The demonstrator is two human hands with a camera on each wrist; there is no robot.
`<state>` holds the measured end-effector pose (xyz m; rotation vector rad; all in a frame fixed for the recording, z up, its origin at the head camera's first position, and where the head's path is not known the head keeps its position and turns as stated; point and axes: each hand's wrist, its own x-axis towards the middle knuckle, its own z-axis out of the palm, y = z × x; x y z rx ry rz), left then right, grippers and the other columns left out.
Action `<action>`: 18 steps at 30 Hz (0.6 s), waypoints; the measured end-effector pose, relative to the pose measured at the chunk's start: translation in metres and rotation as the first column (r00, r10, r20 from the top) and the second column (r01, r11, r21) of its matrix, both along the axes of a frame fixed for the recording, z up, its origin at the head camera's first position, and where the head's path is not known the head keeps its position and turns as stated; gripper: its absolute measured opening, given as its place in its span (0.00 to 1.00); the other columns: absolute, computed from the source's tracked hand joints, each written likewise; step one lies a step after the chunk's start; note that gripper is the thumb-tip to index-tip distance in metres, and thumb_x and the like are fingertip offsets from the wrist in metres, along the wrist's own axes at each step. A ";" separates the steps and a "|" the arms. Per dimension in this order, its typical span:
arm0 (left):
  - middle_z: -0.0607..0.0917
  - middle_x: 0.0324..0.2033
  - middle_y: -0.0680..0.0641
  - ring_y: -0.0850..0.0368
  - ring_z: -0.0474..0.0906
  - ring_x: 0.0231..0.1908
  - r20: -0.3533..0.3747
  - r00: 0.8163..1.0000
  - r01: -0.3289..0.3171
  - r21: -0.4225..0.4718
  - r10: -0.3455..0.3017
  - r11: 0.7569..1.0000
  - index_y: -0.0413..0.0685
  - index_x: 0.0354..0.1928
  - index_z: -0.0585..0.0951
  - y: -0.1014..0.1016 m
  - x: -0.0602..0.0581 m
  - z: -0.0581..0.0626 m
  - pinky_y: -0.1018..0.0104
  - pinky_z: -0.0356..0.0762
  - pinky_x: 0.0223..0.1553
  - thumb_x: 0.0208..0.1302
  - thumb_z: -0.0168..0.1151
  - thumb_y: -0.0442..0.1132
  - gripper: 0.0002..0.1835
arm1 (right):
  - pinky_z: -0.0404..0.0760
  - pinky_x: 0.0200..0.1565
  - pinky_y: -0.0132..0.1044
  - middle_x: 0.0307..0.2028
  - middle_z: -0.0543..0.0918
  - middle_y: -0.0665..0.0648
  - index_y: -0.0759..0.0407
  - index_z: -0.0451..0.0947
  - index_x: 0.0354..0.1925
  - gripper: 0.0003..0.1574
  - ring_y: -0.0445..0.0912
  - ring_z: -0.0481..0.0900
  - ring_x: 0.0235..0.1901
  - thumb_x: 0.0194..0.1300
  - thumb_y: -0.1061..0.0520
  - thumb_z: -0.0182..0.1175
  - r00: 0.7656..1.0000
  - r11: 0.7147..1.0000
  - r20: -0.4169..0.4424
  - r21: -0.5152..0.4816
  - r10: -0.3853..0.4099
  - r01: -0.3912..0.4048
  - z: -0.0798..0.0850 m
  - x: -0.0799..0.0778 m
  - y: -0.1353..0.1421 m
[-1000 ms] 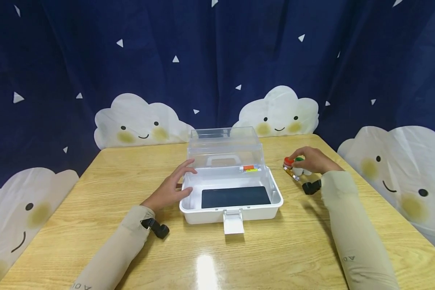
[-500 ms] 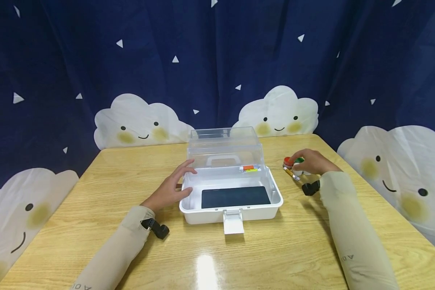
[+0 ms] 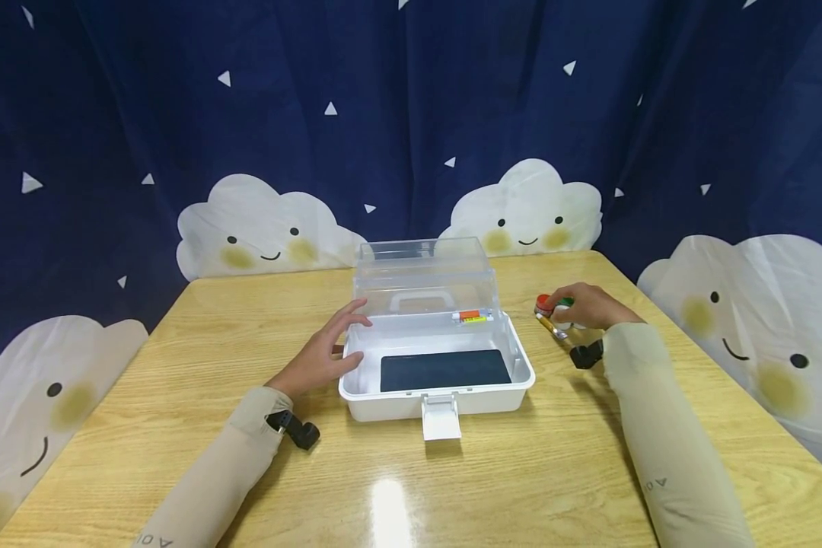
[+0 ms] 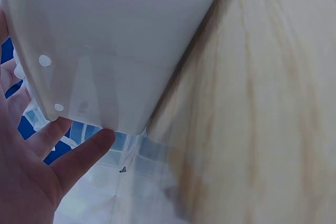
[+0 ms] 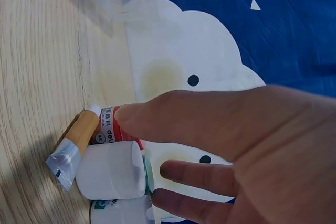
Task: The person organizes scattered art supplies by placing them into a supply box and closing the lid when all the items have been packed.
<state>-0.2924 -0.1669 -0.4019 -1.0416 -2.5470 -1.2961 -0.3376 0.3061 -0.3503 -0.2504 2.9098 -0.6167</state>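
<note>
A white plastic box (image 3: 387,409) stands with its clear lid (image 3: 425,274) raised at the back. My left hand (image 3: 315,358) is spread at the box's left end, thumb and fingertips at the rim; the left wrist view shows them along the box's edge (image 4: 118,77). To the right, my right hand (image 3: 592,304) pinches a red paint jar (image 5: 106,125) near its lid; the thumb lies against it, and the index finger is mostly hidden. Its other fingers are near a white jar (image 5: 110,170) with a green lid. A paint tube (image 5: 80,132) lies against the jars.
A dark flat panel (image 3: 445,371) lies in the box's bottom. Small orange and yellow tubes (image 3: 473,316) lie at the box's back right. Another white jar (image 5: 121,211) stands beside the green-lidded one. A white latch (image 3: 441,418) hangs at the front. A cloud-patterned curtain (image 3: 411,114) surrounds the table.
My right hand has shifted slightly left and down over the jars, hiding more of the white one. My left hand, the box and its contents stay put.
</note>
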 end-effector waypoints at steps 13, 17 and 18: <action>0.48 0.68 0.62 0.56 0.48 0.66 0.011 1.000 -0.011 -0.002 0.011 1.000 0.63 0.55 0.67 0.000 0.000 0.000 0.55 0.75 0.47 0.56 0.59 0.38 0.25 | 0.72 0.39 0.44 0.56 0.69 0.67 0.57 0.75 0.51 0.21 0.55 0.70 0.44 0.58 0.54 0.59 1.000 1.000 0.013 -0.003 0.007 -0.006 -0.002 -0.002 0.000; 0.48 0.68 0.62 0.58 0.48 0.66 0.015 1.000 -0.012 0.000 0.012 1.000 0.63 0.55 0.67 0.000 -0.001 0.000 0.57 0.75 0.47 0.56 0.59 0.38 0.24 | 0.72 0.37 0.42 0.55 0.69 0.67 0.57 0.75 0.50 0.21 0.54 0.70 0.41 0.58 0.54 0.59 1.000 1.000 0.023 -0.006 0.008 -0.008 -0.002 -0.002 0.001; 0.48 0.68 0.62 0.59 0.48 0.66 0.013 1.000 -0.011 0.000 0.011 1.000 0.63 0.55 0.67 0.000 -0.001 0.000 0.57 0.75 0.47 0.56 0.59 0.38 0.24 | 0.72 0.37 0.42 0.55 0.70 0.67 0.57 0.75 0.49 0.20 0.54 0.70 0.41 0.58 0.53 0.59 1.000 1.000 0.023 -0.002 0.010 -0.010 -0.002 -0.002 0.001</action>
